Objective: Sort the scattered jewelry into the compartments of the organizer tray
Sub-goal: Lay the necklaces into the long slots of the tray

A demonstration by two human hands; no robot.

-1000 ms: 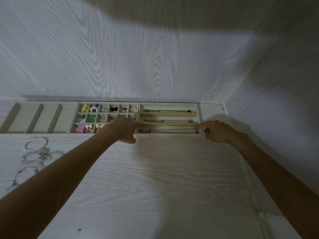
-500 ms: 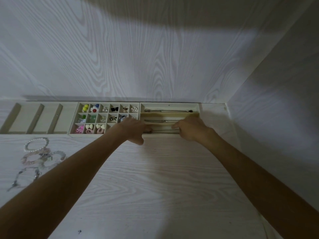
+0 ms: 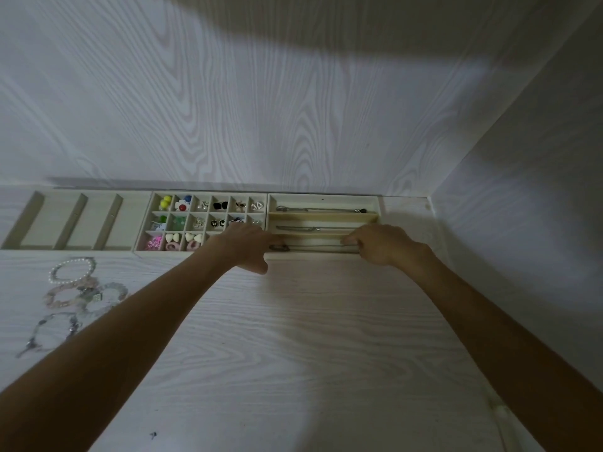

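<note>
necklace | nearest slot (stretched between hands) | left hand, right hand pinching ends

Organizer tray at table's back edge vs wall — bracelets front-left, both hands in nearest right-hand slot.

Three tray sections stand in a row: three necklaces (one per long slot), four bracelets lower left on the counter, two hands.
</note>
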